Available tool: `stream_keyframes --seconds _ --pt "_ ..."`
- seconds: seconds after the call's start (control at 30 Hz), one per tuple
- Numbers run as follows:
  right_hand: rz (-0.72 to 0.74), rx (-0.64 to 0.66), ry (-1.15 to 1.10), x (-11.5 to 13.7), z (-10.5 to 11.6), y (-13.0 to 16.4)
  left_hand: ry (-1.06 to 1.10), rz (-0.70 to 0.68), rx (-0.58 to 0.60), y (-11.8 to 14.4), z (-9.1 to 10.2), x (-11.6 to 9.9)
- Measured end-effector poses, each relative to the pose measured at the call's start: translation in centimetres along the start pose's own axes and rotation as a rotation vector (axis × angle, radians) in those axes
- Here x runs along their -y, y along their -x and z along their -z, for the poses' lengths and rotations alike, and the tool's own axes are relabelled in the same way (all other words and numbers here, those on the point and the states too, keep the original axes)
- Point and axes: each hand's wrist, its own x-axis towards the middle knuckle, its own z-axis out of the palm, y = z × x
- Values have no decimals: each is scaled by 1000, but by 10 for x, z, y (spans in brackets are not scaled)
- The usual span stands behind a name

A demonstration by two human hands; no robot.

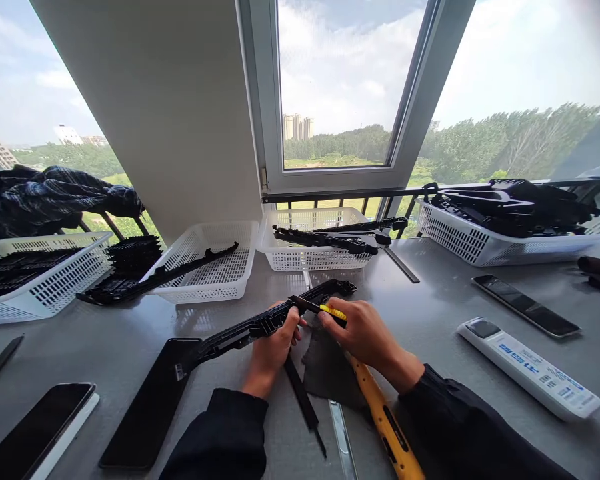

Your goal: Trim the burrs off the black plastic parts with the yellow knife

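1. The left hand [273,343] is clenched around a long black part [260,323], which rests on the table [430,313].
2. The part's long axis runs from lower left to upper right.
3. The right hand [363,333] grips a knife [325,310] whose blade tip touches the part beside the left fingers.
4. The contact point is hard to make out.
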Motion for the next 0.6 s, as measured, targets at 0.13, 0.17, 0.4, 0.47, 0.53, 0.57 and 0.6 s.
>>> stream_keyframes --seconds 0.13,0.17,0.4,0.47,0.53,0.57,0.6 --pt "9 -5 -31 -1 0 0 31 37 -15 -1 -1 -1" --pt "13 -3 -36 -1 0 0 33 47 -18 -1 -1 -1" --pt "8 -4 -37 -1 0 0 42 45 -8 -1 -1 -3" --pt "-8 -16 -22 -1 -1 0 35 43 2 -1 -1 -4" --pt "-19 -18 -13 -2 -1 0 17 43 9 -1 -1 -3" --pt "-19 -15 -13 -2 -2 0 8 43 9 -1 -1 -2" --pt "-16 -10 -16 -2 -2 0 3 42 6 -1 -1 -1"
